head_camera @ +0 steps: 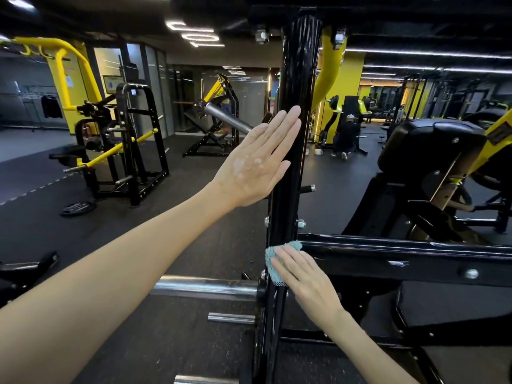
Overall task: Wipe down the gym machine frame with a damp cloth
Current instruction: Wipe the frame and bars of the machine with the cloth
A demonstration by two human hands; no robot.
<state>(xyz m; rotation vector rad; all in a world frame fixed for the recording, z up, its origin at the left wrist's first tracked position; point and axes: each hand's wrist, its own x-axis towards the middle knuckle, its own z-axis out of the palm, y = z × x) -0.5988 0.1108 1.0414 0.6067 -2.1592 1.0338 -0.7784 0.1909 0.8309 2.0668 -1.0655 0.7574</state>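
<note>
A glossy black upright post (297, 87) of the gym machine frame stands in the middle of the view, with a black crossbar (401, 253) running right from it. My left hand (257, 162) lies flat and open against the post's left side at mid height, fingers together and pointing up. Lower down, my right hand (302, 275) presses a folded teal cloth (277, 259) onto the post where the crossbar joins it. Only the cloth's upper and left edges show past my fingers.
Chrome weight pegs (205, 288) stick out left from the post's base. A black padded seat (432, 145) with yellow arms sits at right. Other black and yellow machines (122, 139) and a weight plate (78, 208) stand on the dark floor at left. A person (346, 134) crouches far behind.
</note>
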